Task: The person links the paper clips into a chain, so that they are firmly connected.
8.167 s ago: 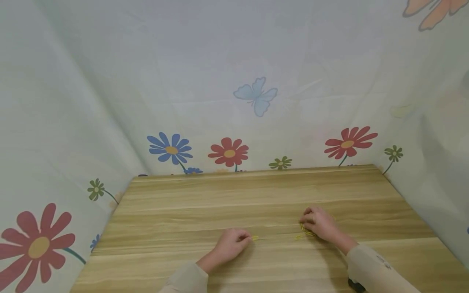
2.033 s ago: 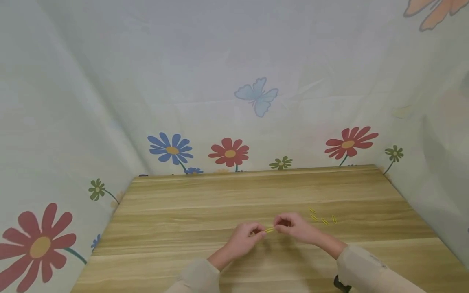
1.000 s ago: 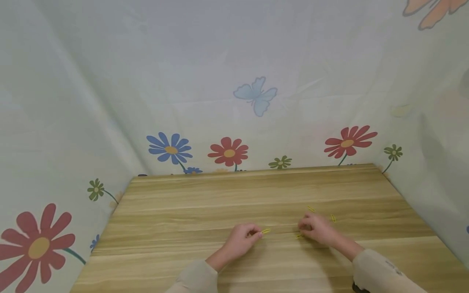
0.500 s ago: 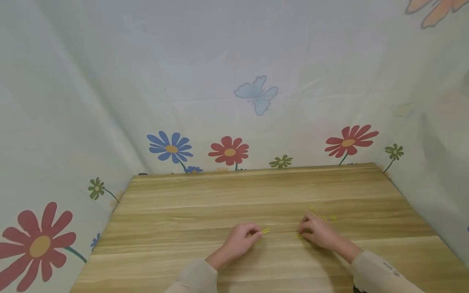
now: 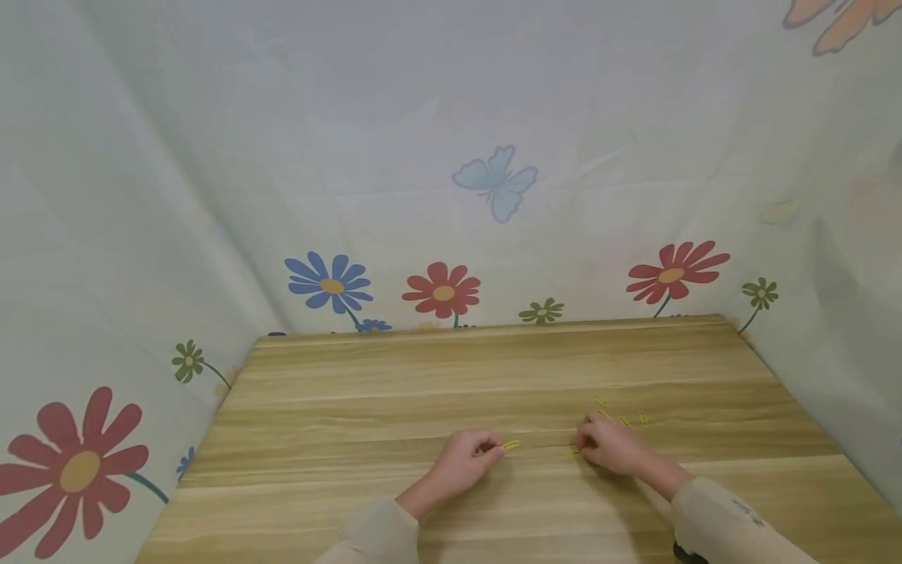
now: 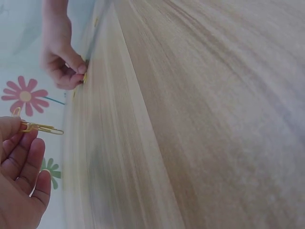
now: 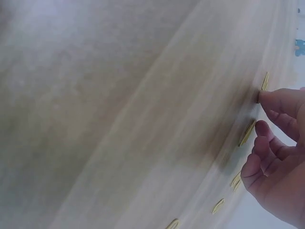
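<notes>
1. L hand (image 5: 461, 462) — thumb + fingertips pinching yellow paper clips (image 6: 43, 128), ends poking out toward R hand (image 5: 615, 445); exact no. unclear.
2. R hand low at wood-grain table (image 5: 395, 392), digit tip touching a single clip (image 7: 265, 81) — can't tell if pinched.
3. Other clips (image 7: 218, 206) scattered on table, beside/beyond R hand.
4. Flower-print backdrop (image 5: 380, 227) behind table.

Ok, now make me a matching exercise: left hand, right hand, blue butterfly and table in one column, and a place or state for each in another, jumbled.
1. Left hand
2. Right hand
3. Blue butterfly
4. Table

A. Printed on the backdrop
B. Near the loose paper clips
C. Streaked with wood grain
D. Pinching yellow paper clips

Pairs: 1-D, 2-B, 3-A, 4-C
</notes>
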`<state>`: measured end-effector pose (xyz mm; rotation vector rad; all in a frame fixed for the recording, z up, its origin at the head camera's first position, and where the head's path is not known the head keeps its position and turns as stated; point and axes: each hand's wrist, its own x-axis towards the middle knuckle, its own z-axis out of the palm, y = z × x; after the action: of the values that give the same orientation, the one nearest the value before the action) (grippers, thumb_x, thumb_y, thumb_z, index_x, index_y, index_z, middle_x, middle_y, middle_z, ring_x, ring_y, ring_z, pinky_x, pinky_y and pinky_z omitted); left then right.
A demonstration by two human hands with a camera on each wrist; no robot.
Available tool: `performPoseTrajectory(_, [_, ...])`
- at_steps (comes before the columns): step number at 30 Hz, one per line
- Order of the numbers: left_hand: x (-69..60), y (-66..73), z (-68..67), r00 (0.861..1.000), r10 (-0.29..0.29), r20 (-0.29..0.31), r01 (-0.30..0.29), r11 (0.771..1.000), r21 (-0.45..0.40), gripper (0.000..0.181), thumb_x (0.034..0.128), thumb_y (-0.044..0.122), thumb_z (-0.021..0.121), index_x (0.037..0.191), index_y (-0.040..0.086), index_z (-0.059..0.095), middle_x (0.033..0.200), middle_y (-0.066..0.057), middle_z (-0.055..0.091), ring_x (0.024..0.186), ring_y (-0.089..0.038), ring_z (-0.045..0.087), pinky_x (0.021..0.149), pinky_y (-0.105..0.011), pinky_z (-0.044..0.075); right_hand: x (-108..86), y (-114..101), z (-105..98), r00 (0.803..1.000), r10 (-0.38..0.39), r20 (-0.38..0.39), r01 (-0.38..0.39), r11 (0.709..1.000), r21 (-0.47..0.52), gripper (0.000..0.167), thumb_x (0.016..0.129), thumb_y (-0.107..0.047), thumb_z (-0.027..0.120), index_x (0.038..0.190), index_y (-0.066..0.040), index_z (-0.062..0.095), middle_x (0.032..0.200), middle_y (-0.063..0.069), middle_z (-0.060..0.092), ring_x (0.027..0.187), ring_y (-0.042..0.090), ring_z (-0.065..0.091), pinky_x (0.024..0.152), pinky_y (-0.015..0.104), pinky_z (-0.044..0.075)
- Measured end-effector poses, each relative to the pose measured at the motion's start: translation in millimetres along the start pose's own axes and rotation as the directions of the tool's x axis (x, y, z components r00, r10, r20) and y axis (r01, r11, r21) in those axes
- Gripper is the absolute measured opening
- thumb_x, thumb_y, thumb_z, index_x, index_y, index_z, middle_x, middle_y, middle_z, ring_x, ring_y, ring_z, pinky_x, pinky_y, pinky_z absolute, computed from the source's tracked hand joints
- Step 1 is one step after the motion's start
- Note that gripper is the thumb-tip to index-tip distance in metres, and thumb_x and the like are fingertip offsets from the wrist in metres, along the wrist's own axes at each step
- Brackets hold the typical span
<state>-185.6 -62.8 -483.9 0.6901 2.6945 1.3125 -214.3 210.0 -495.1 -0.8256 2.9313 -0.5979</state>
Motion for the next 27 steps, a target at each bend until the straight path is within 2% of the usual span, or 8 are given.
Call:
performPoseTrajectory(8, [0.6,-1.7,1.5,1.000,-0.004,-0.006,0.004,1.000,0.001,0.013,0.0844,0.021,0.058,0.082,0.011,0.066,0.077,0.004,0.064,0.070,0.000,0.050,0.065,-0.017,0.040,2.9,1.6,0.6,0.999,0.007,0.033,-0.007,1.000,0.002,0.017,0.073,-0.007,0.064,0.068,-0.018,0.052,0.073,-0.006,0.041,0.063,0.007,0.037,0.054,0.021,0.031])
performPoseTrajectory(14, [0.0,-1.5,1.4,1.000,0.017,-0.021,-0.017,1.000,0.001,0.011,0.0837,0.018,0.059,0.081,0.011,0.065,0.077,0.003,0.065,0.069,0.001,0.050,0.064,-0.017,0.040,3.7,2.3,1.7,0.999,0.002,0.040,-0.002,1.000,-0.011,0.018,0.073,-0.007,0.064,0.068,-0.018,0.051,0.072,-0.006,0.040,0.062,0.007,0.035,0.053,0.020,0.030])
performPoseTrajectory(23, [-0.2,-2.8,1.9,0.999,0.029,-0.024,-0.029,1.000,-0.005,0.011,0.0838,0.018,0.058,0.082,0.009,0.066,0.077,0.002,0.065,0.069,0.001,0.051,0.064,-0.017,0.041,2.7,-0.4,2.6,1.000,0.000,0.018,0.001,0.999,-0.047,0.021,0.070,-0.008,0.064,0.067,-0.019,0.047,0.069,-0.008,0.040,0.059,0.005,0.035,0.051,0.020,0.028])
performPoseTrajectory(27, [0.1,-3.5,2.3,0.999,0.022,-0.025,-0.022,1.000,0.005,0.010,0.0838,0.019,0.058,0.082,0.011,0.065,0.077,0.003,0.065,0.070,0.000,0.051,0.065,-0.017,0.041,3.3,-0.2,3.9,0.999,0.025,0.020,-0.024,0.999,-0.040,0.020,0.070,-0.008,0.063,0.067,-0.019,0.047,0.068,-0.009,0.040,0.059,0.004,0.035,0.050,0.020,0.028])
